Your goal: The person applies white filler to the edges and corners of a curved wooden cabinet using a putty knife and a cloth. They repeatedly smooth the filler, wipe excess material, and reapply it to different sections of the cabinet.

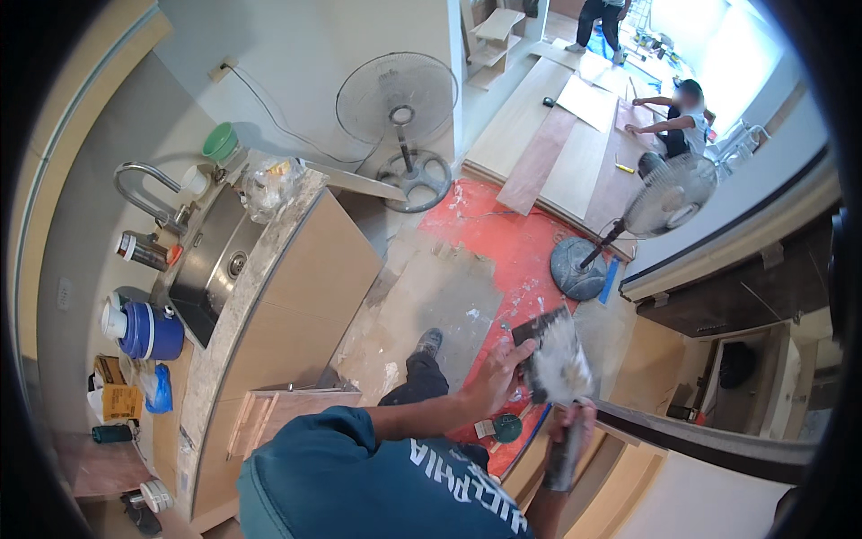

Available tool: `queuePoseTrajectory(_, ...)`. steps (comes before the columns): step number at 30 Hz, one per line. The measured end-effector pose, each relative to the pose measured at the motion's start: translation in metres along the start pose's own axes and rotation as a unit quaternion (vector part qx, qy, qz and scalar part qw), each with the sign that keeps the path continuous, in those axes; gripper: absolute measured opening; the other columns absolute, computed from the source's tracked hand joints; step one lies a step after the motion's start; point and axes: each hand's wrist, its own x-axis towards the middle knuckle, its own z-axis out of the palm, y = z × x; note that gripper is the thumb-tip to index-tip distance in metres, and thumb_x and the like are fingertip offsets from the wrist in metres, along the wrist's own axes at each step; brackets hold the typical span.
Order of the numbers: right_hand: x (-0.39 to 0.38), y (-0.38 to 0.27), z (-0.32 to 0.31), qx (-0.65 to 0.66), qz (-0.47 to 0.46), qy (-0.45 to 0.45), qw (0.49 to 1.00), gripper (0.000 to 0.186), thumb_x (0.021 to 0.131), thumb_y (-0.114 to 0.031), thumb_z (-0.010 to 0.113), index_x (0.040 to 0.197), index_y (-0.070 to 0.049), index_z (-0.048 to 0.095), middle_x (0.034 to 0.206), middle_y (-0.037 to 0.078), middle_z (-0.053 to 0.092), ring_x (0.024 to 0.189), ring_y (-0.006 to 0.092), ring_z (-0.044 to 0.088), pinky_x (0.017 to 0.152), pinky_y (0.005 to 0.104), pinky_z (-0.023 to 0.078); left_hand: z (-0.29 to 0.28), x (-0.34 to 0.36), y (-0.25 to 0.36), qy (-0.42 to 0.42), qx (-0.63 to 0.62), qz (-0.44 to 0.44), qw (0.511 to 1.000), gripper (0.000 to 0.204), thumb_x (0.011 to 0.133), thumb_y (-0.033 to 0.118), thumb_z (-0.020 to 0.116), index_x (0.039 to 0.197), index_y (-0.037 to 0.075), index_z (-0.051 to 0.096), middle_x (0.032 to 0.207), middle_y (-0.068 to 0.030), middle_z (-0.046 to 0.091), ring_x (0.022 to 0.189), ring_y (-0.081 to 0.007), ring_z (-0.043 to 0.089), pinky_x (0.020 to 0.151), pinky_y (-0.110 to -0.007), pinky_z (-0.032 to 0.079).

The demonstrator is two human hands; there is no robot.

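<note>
My left hand [493,382] is closed on the left edge of a dark, flat putty board [536,331], its thumb lying over the face. Thick white paste [564,364] covers much of the board's right side. Below the board's lower edge, my right hand [575,427] is closed, its fingers curled upward near the paste. A dark, narrow shape [563,460] runs along that hand and wrist; whether it is a tool handle or a wrist covering, I cannot tell. Under the hands, a round dark green lid-like thing [507,428] rests on the red floor sheet [460,214].
A standing fan [579,267] is ahead right, another fan [409,180] by the wall. The counter with a sink [220,260] and blue jug [151,331] lines the left. Dark cabinetry [709,301] is at right. Beyond, a person [687,126] crouches by boards [575,148]; another stands.
</note>
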Motion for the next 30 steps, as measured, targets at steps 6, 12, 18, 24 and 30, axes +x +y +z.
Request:
queuePoseTrajectory(6,0.094,0.033,0.183,-0.257,0.095,-0.124,0.954,0.033,0.104,-0.039,0.049,0.100,-0.007,0.057,0.069,-0.001,0.054,0.056,0.0065,0.047,0.048,0.0224,0.034,-0.050,0.041,0.140,-0.036,0.262,0.045,0.963,0.032,0.101,0.025,0.059,0.119,-0.001,0.062,0.110,-0.0056,0.069,0.097,-0.0126,0.065,0.090,-0.032,0.052)
queuePoseTrajectory(12,0.195,0.042,0.254,-0.281,0.103,-0.110,0.948,0.035,0.104,-0.040,0.048,0.089,-0.010,0.059,0.066,-0.002,0.052,0.055,0.0067,0.046,0.048,0.0231,0.032,-0.067,0.073,0.246,-0.036,0.227,0.079,0.970,0.050,0.102,0.035,0.055,0.141,0.005,0.048,0.127,-0.0049,0.060,0.112,-0.0131,0.057,0.090,-0.030,0.049)
queuePoseTrajectory(18,0.311,0.049,0.210,0.002,0.152,-0.044,0.987,0.051,0.103,-0.051,0.043,0.089,-0.005,0.058,0.055,0.003,0.048,0.039,0.0130,0.038,0.039,0.0257,0.032,-0.095,0.154,0.397,0.063,0.299,0.184,0.934,0.037,0.101,0.034,0.056,0.122,0.004,0.061,0.094,-0.0057,0.067,0.083,-0.0128,0.065,0.076,-0.027,0.052)
queuePoseTrajectory(24,0.399,0.059,0.189,0.048,0.158,0.024,0.986,0.056,0.101,-0.057,0.041,0.084,-0.006,0.057,0.053,0.003,0.048,0.039,0.0122,0.040,0.037,0.0248,0.031,-0.092,0.236,0.606,0.174,0.445,0.296,0.827,0.028,0.101,0.030,0.056,0.092,0.005,0.065,0.072,-0.0021,0.062,0.062,-0.0103,0.058,0.060,-0.024,0.047)
queuePoseTrajectory(30,0.466,0.074,0.221,-0.048,0.144,0.126,0.980,0.048,0.101,-0.053,0.046,0.083,-0.009,0.052,0.053,-0.002,0.045,0.037,0.0087,0.036,0.037,0.0234,0.030,-0.147,0.393,0.757,0.213,0.588,0.241,0.742,0.036,0.100,0.032,0.056,0.114,-0.001,0.064,0.104,-0.0079,0.067,0.096,-0.0141,0.061,0.080,-0.030,0.050)
